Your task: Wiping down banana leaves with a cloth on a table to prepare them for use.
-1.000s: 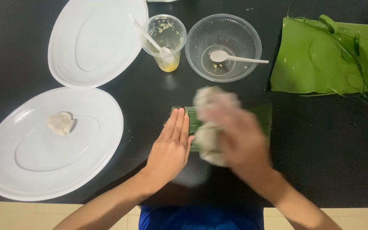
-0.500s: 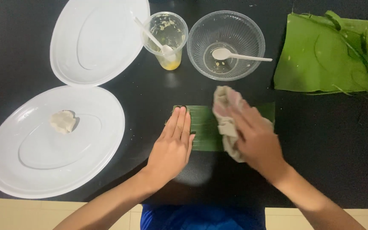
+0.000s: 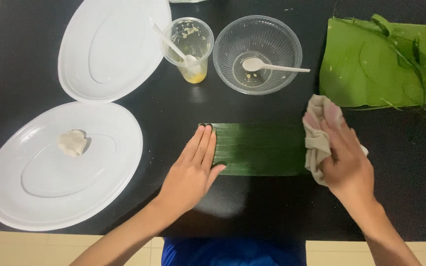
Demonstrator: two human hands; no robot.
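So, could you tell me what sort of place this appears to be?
Probably a home kitchen or food-preparation table: a banana-leaf strip, white oval plates, one holding dough, and a clear plastic bowl with a spoon.

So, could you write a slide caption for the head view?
Left hand flat on a leaf strip; right hand presses a cloth at its end.

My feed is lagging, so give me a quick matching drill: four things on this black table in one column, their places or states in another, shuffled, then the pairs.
Things:
1. beige crumpled cloth
2. green banana-leaf strip
3. white plastic spoon
4. pale dough lump

Places or states:
A. on the nearer white oval plate
B. inside the clear plastic bowl
C. pressed flat at one end by the left hand
D. gripped by the right hand

Pairs: 1-D, 2-C, 3-B, 4-A
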